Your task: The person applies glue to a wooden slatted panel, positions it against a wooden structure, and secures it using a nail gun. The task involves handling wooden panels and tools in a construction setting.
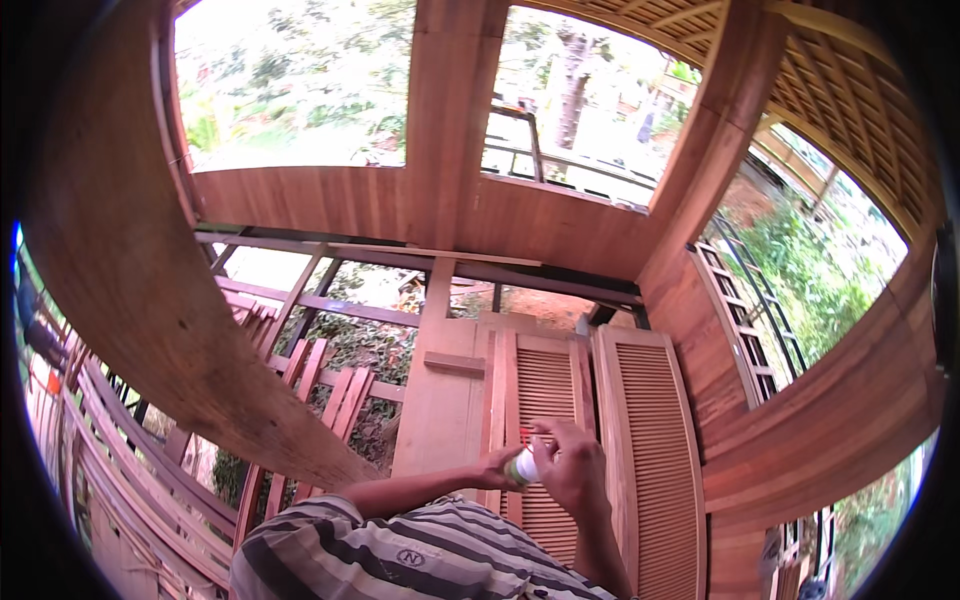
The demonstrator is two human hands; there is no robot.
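Observation:
A small white bottle (pixel 528 462) with some red at its top and green at its base is held between my hands at the lower middle. My left hand (pixel 503 468) grips it near the bottom, and my right hand (pixel 568 465) is wrapped round its upper part. Beneath them lie slatted wooden louvre panels (pixel 650 430) and a plain board (pixel 435 400).
A long curved plank (pixel 160 300) crosses the left side beside stacked battens (pixel 130 450). Open floor joists (pixel 360 310) show ground below. A wooden wall (pixel 530 220) with large openings stands ahead, under a lattice roof (pixel 840 110) at the upper right.

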